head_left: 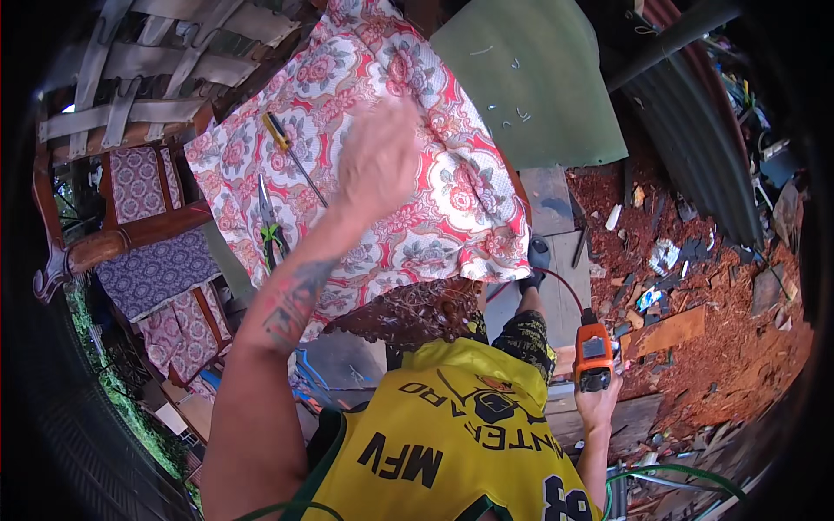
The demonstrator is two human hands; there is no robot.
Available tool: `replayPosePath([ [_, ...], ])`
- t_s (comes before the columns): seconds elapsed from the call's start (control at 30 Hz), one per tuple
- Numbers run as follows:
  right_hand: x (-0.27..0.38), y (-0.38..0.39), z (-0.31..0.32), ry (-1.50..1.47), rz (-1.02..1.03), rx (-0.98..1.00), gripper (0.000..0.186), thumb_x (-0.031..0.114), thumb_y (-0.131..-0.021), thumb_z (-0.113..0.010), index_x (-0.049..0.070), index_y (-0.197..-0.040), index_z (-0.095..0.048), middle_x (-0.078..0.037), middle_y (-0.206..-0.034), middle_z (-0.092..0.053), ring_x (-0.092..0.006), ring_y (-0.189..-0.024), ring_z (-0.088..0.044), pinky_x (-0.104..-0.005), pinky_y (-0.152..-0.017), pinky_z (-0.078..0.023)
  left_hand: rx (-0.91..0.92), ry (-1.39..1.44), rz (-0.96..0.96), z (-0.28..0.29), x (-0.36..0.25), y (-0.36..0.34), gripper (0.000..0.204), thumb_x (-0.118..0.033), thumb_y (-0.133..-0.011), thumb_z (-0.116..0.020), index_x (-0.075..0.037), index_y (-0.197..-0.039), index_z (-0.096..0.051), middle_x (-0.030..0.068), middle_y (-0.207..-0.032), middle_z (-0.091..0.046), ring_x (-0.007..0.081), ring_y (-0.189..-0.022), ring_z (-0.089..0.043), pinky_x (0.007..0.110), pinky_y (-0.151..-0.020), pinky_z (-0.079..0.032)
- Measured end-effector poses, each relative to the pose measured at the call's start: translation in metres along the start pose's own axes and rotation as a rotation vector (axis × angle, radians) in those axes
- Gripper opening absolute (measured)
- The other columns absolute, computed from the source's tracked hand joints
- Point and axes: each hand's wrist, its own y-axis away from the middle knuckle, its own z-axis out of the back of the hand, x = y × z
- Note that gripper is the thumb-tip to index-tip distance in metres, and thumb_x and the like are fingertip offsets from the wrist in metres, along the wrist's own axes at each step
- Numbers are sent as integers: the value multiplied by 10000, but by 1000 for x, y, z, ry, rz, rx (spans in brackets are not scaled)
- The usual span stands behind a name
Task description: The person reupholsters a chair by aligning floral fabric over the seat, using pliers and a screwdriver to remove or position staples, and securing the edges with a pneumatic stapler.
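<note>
My left hand (pixel 378 152), blurred by motion, is over or on a floral pink and white fabric (pixel 460 195) spread across a wooden piece; its finger shape is unclear. Just left of it on the fabric lie a screwdriver with a yellow and black handle (pixel 278 130) and long-nosed pliers with green grips (pixel 270 234). At the lower right, my right hand (pixel 593 404) grips an orange and black power tool (pixel 594 352), apparently a stapler, with a dark red hose attached, held away from the fabric.
A green sheet (pixel 530 78) with scattered staples lies at the top. Woven straps (pixel 156 69) and carved wooden furniture with fabric-covered cushions (pixel 161 269) stand at left. On the right, corrugated metal (pixel 704 130) borders reddish ground (pixel 730 365) strewn with debris. Planks (pixel 556 252) lie underfoot.
</note>
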Motion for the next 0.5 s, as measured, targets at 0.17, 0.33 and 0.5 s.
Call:
replayPosePath([
  [0.17,-16,7,-25,-14,412,-485,165,124,-812,-716,-2,-917,-696,-215,-775,-679,-437,-742,-657,-501,-735,-525,143,155,-350,35,51,1,368,-236,-1043,-546,-52,-1339,-664,156,-1434,-626,365,-1388,-536,508,-1224,-330],
  [0.33,-11,8,-6,-177,313,-321,152,115,-815,-721,-5,-899,-678,-198,-773,-678,-418,-746,-661,-501,-731,-528,-317,-123,212,27,162,-65,624,-431,-1070,-469,-24,-1542,-451,260,-1596,-422,403,-1501,-381,543,-1238,-275],
  [0.5,-27,9,-12,-15,338,-289,258,203,-875,-809,-4,-978,-695,-182,-871,-706,-375,-824,-681,-460,-791,-524,57,-533,738,-18,87,-82,779,-481,-1095,-275,124,-1585,-248,300,-1684,-214,438,-1593,-116,547,-1280,-161],
])
